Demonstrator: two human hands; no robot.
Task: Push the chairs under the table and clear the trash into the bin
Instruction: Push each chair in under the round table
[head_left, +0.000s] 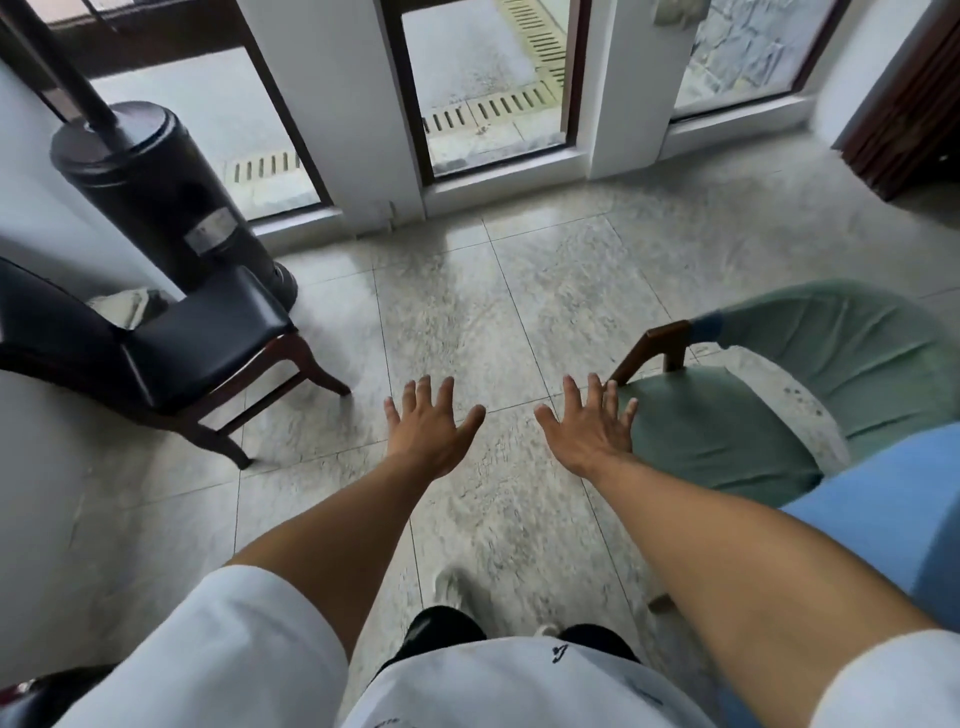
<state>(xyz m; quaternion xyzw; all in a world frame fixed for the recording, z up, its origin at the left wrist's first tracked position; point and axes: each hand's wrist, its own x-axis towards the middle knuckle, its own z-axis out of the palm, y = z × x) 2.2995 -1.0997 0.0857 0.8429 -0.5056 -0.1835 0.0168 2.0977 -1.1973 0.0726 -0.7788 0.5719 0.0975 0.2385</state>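
Note:
My left hand (430, 425) and my right hand (589, 425) are stretched out in front of me over the tiled floor, palms down, fingers spread, holding nothing. A green cushioned armchair (727, 436) with a dark wooden armrest stands just right of my right hand, whose fingertips overlap the seat's front edge. A black padded chair (197, 338) with dark wooden legs stands at the left, well apart from my left hand. No table top, bin or trash can be made out.
A tall black cylindrical heater (150, 176) stands behind the black chair by the glass doors (488, 88). A light blue cloth (893, 509) hangs at the right. A wooden panel (914, 104) is at the far right. My shoe (457, 592) is below my hands.

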